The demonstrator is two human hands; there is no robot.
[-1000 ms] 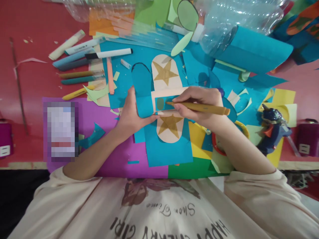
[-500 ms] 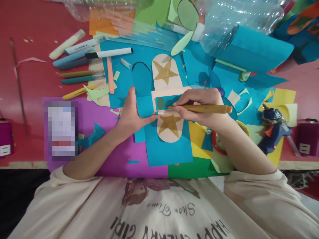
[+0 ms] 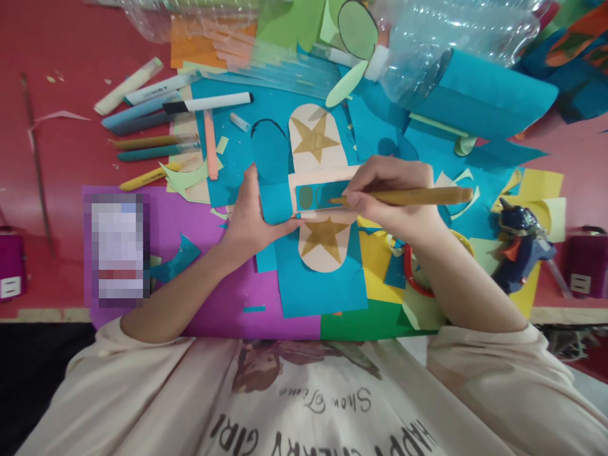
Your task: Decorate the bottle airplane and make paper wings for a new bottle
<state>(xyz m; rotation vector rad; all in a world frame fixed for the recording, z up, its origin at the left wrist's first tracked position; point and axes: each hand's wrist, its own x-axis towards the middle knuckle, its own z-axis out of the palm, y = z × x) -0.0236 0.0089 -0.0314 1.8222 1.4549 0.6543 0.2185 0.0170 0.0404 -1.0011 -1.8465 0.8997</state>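
Observation:
A brown felt-tip pen (image 3: 418, 196) is pinched in my right hand (image 3: 399, 190), its tip at a blue paper strip (image 3: 327, 194). On the strip are a filled brown dot (image 3: 306, 196) and a curved outline beside it. My left hand (image 3: 251, 212) is open on the paper, thumb and forefinger spread wide, the thumb tip at the strip's lower left edge. The strip crosses a pale rounded paper piece (image 3: 316, 114), with a brown star (image 3: 315, 138) above and another brown star (image 3: 323, 238) below. A blue sheet (image 3: 323, 294) lies beneath.
Several markers (image 3: 156, 142) and a white marker (image 3: 213, 101) are at the upper left. A phone (image 3: 118, 247), blurred out, rests on purple paper (image 3: 213, 304). At right are a dark blue glue gun (image 3: 522, 253), a red-edged tape roll (image 3: 409, 272), paper scraps and clear plastic (image 3: 427, 31).
My right hand has moved right with the brown pen, uncovering more of the blue strip. A curved outline now shows right of the dot. My left hand stays put.

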